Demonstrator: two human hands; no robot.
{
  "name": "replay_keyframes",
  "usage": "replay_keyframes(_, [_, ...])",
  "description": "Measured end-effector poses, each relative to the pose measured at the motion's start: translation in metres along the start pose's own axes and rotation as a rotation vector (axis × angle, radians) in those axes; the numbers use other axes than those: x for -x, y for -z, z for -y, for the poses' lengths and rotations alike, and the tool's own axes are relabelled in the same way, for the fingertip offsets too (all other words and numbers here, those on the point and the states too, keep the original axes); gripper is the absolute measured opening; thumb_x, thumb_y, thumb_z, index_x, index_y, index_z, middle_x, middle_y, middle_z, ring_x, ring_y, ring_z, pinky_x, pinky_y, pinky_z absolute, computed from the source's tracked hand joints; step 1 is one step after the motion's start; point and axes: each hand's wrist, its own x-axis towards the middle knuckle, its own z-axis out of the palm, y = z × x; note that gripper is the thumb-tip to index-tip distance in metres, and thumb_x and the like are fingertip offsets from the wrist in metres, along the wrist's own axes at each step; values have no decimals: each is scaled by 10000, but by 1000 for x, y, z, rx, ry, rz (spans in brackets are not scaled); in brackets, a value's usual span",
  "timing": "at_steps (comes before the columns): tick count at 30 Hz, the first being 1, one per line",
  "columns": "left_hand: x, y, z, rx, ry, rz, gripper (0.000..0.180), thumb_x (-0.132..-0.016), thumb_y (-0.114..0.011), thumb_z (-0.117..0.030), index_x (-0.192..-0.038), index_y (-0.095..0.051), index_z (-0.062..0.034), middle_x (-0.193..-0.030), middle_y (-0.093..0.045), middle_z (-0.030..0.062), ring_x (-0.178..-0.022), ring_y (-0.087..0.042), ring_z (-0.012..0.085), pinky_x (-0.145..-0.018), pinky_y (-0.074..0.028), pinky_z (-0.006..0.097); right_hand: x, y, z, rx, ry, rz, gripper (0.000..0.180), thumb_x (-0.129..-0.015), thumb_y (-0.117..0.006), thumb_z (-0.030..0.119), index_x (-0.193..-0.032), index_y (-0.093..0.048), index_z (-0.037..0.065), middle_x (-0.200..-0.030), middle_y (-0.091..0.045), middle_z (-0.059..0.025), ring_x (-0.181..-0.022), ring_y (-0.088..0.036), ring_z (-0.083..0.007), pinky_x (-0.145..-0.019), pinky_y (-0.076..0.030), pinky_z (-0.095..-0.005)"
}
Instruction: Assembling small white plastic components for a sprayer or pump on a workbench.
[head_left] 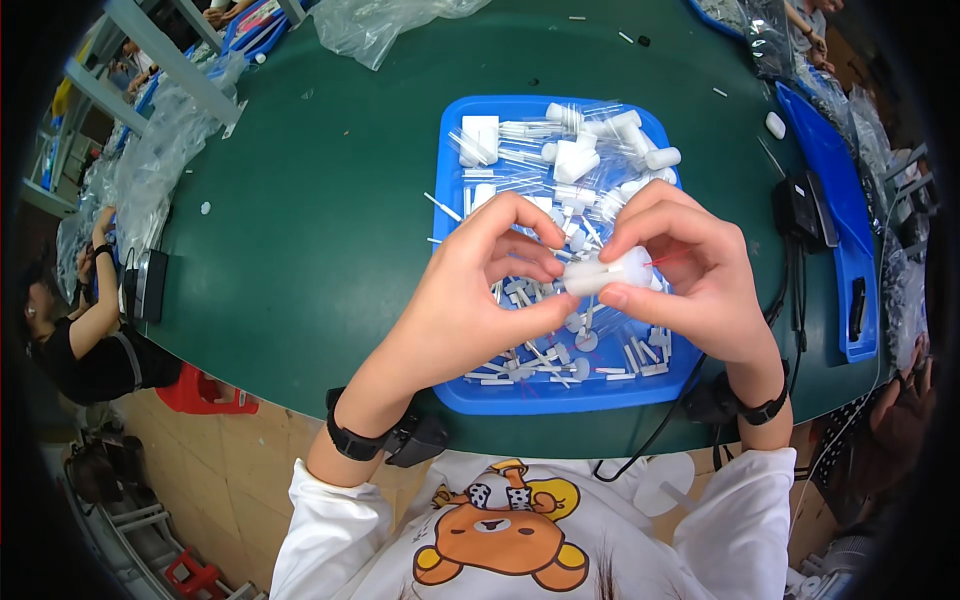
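Above the front half of a blue tray (520, 402), both my hands are raised around a white plastic cylinder (622, 270). It lies sideways, with a narrower, paler left part and a rounded right end. My right hand (690, 265) grips the wider end between thumb and fingers. A thin red thread or line shows beside that end, against the palm. At the narrower end, the curled fingers and thumb of my left hand (470, 285) close in on the part. The tray beneath holds white blocks (577, 160), thin white rods, clear tubes and small grey discs.
A green table (320, 250) carries the tray. Clear plastic bags (375, 25) lie at the back and left. On the right are a black box (797, 208) with cables and another blue tray (858, 300). Other people sit around the table; a red stool (205, 392) stands at left.
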Motion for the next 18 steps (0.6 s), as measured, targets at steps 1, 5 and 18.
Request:
replay_keyframes(1, [0,0,0,36,37,6,310,-745,-667,53,-1005,-512,-15,-1048,-520,68,-965,-563,131,-874,-467,287,0,0,2,13,-2,6,221,-748,-715,-12,-955,-640,-29,-963,-569,-70,-858,-580,-122,-690,-515,-224])
replay_keyframes(5, [0,1,4,99,130,26,308,-763,-646,54,-1027,-502,-17,-1065,-509,68,-954,-564,131,-875,-460,280,0,0,10,85,-56,14,164,-763,-692,-19,-917,-640,-39,-932,-556,-72,-811,-573,-106,-537,-526,-180])
replay_keyframes(18, [-2,0,3,47,236,76,191,-850,-589,-4,-1026,-516,-7,-994,-563,37,-954,-576,107,-848,-462,244,2,19,24,107,-400,114,168,-870,-571,62,-1015,-554,-20,-845,-609,-58,-714,-595,-85,-600,-477,-242])
